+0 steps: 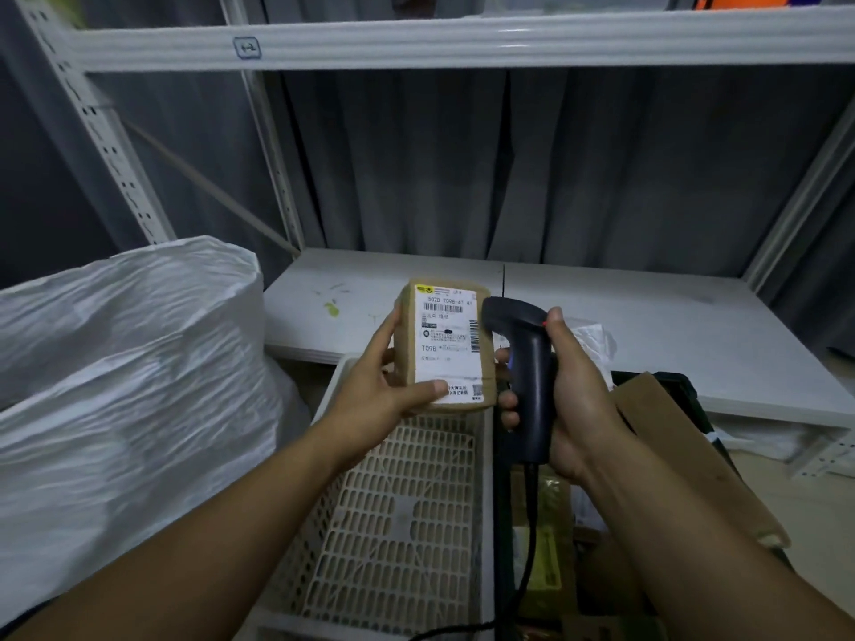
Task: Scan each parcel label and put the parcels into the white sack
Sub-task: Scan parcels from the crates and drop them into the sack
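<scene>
Holds a small brown box (444, 349) up in the left hand (374, 386), over the far end of a crate (402, 501). Grips it with the thumb laid flat on the low edge of the front and the fingers curled round the left side.

Tall and thin, brown all over, with soft round corners. Covered on most of the front by a big white label (451, 326): a yellow mark at the top left, black bar lines just under it, more bar lines down the right edge, the big letters T09B lower down, a small square code at the bottom right. Cannot read most of the tiny print.

Grips a dark scanner (527, 363) in the right hand (573, 395), fingers wrapped round the handle, thumb up the back. Points the scanner's head to the left, just beside the right edge of the label. Shows a tiny red dot by the thumb tip and a bit of blue glow under the head. Trails a black cord (527, 525) down from the handle.

To the left, just beside the crate, a big white sack (125, 363), crinkly and puffed up. Cannot tell from here if its top is open.

Under both hands, the cream crate, full of little holes. Behind it, a white shelf (647, 326) with a few green smudges, and a grey curtain (462, 155) at the back. On the right, a dark bin (684, 386) with a brown card flap (680, 446) sticking out. Below the right wrist, more packets, too dim to tell apart.
</scene>
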